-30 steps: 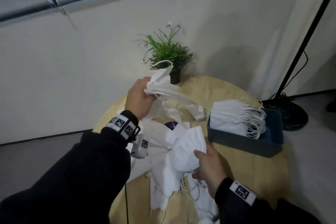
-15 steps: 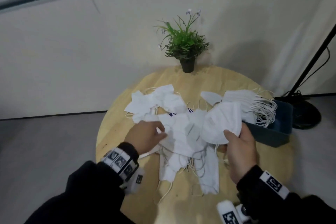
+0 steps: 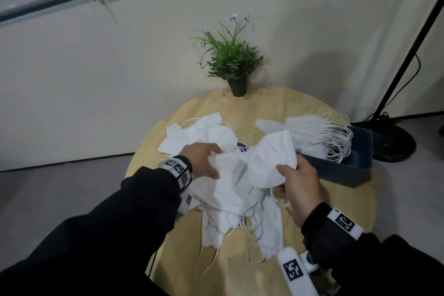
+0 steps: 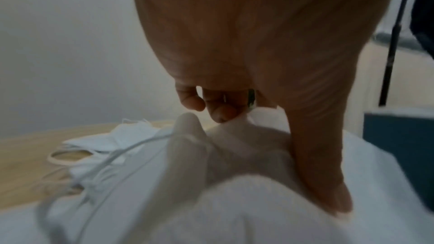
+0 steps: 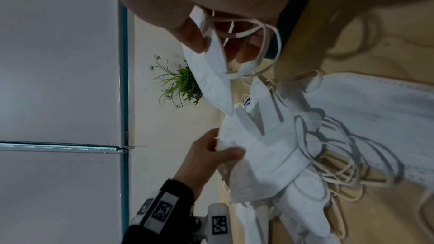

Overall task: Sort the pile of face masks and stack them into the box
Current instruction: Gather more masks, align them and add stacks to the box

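Note:
A loose pile of white face masks [image 3: 230, 199] with tangled ear loops covers the middle of the round wooden table [image 3: 336, 204]. My left hand [image 3: 204, 158] pinches the upper edge of a mask [image 3: 228, 175] on top of the pile; the pinch shows in the left wrist view [image 4: 225, 118]. My right hand [image 3: 295, 180] holds a folded white mask [image 3: 271, 156] between thumb and fingers, lifted just above the pile [image 5: 206, 66]. At the table's right, a dark blue box [image 3: 348, 168] holds a leaning stack of masks [image 3: 317, 134].
A small potted plant [image 3: 234, 65] stands at the table's far edge against the wall. A black stand with a round base [image 3: 394, 142] rises from the floor beyond the box. One mask [image 3: 266, 125] lies flat just left of the box.
My left hand dropped the raised mask and came down to pinch a mask on the pile. My right hand lifted its mask up and right, toward the box.

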